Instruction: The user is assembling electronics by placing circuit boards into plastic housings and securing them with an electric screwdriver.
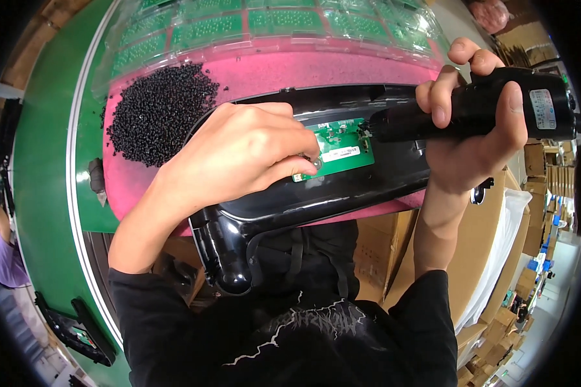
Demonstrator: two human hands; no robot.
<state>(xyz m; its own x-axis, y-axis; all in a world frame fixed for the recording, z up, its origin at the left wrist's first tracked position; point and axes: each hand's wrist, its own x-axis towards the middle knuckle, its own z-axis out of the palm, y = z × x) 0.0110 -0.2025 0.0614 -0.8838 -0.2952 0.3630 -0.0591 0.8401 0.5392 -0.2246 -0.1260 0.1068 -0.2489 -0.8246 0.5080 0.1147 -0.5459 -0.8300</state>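
Observation:
A black plastic housing [323, 201] lies across the table's near edge, its hollow side up. Inside it sits a green circuit board [342, 166] with a white label strip. My left hand [245, 145] has thumb and index finger pinched together at the board's left end. A small roundish spot shows at those fingertips, but whether they hold anything is hidden. My right hand [465, 138] is wrapped round a black electric screwdriver [400, 124], held nearly level. The dark tip of the tool reaches the board's right end; whether it touches a screw cannot be seen.
A heap of small black parts [161, 113] covers the pink mat [239, 71] at left. Clear plastic trays [284, 22] with green boards stand behind. Another black housing [77, 332] lies at lower left. Cardboard boxes [478, 238] stand at right; a person's purple sleeve [8, 261] shows far left.

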